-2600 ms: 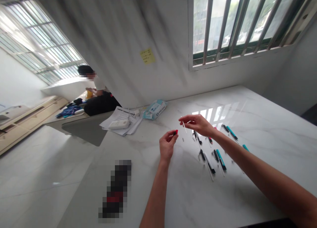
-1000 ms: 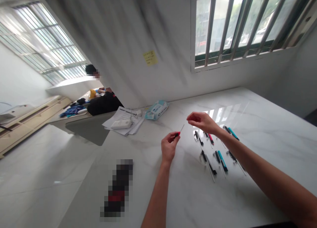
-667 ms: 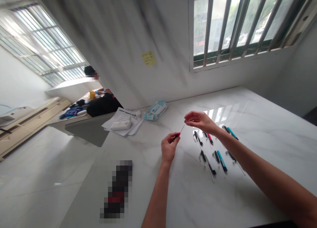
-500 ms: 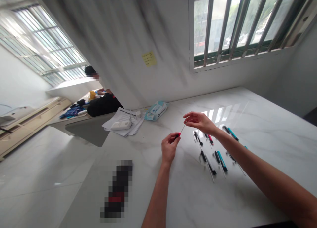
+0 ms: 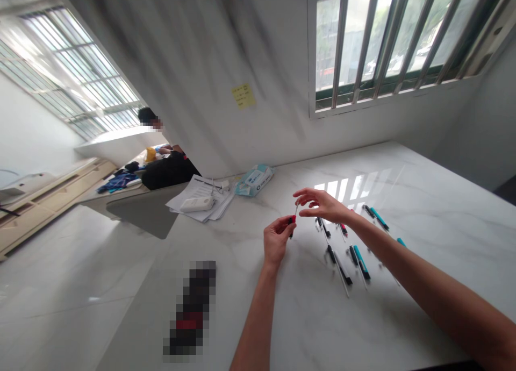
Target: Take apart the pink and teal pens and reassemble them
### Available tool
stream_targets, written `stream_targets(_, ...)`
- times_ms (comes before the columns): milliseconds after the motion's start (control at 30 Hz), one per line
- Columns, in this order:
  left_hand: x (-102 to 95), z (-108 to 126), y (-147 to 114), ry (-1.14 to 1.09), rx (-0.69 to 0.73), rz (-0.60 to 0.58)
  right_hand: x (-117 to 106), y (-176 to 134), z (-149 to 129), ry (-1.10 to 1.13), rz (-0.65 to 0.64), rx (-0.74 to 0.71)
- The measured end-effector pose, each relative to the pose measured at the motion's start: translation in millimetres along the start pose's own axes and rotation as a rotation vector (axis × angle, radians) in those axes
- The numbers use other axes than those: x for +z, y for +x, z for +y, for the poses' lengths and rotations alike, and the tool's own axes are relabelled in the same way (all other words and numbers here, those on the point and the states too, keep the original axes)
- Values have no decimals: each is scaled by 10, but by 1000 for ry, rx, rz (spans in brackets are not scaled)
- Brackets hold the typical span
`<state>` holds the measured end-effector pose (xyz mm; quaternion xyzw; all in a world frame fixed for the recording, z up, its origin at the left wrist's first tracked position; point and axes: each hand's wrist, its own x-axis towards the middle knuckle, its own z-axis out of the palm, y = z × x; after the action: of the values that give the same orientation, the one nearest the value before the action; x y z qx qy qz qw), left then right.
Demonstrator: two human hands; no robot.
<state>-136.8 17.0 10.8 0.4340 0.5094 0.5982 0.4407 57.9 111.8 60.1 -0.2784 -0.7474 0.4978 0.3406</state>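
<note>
Pinched between the thumb and fingers of my left hand [image 5: 276, 241] is a red-and-black pen barrel [image 5: 291, 229], held nearly upright above the table. A thin pale refill [image 5: 297, 208] sticks up out of its red end. My right hand [image 5: 323, 205] hovers just right of the refill, fingers spread and thumb apart; whether a fingertip touches the refill I cannot tell. Under and beside my right forearm lie pen parts in small groups: teal and black barrels [image 5: 362, 261], black pieces with a refill [image 5: 338, 266], a teal barrel [image 5: 379, 218], and a pink one [image 5: 343, 229] partly hidden.
At the table's back edge lie a wet-wipe pack [image 5: 256, 180] and papers [image 5: 189, 196] with a white device [image 5: 197, 204] on top. A blurred-out dark object [image 5: 191, 306] sits front left. Another person [image 5: 149, 117] is at a farther table.
The pen barrel in my left hand has tilted more upright. My right hand has come slightly left and down, its fingers spreading wider beside the refill.
</note>
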Motion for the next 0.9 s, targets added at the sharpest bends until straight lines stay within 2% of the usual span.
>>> stream_targets(200, 25, 41, -35, -47, -1, -11, 148, -48, -8, -166, -105, 47)
stream_targets(367, 19, 6, -50, -11, 22, -68, 252, -36, 1, -220, -76, 43)
stream_targets(500, 10, -35, -31, 4, 38, -30, 198, -11, -80, -41, 49, 42)
stream_targets(667, -20, -56, -6, 95, 65, 33, -13, 2, -156, 294, 276, 22)
stream_targets(800, -33, -39, 3, 160, 106, 74, -169, -9, -182, 407, 280, 69)
stream_targets(900, -36, -25, 7, 175, 125, 116, -229, -30, -214, 330, 274, 72)
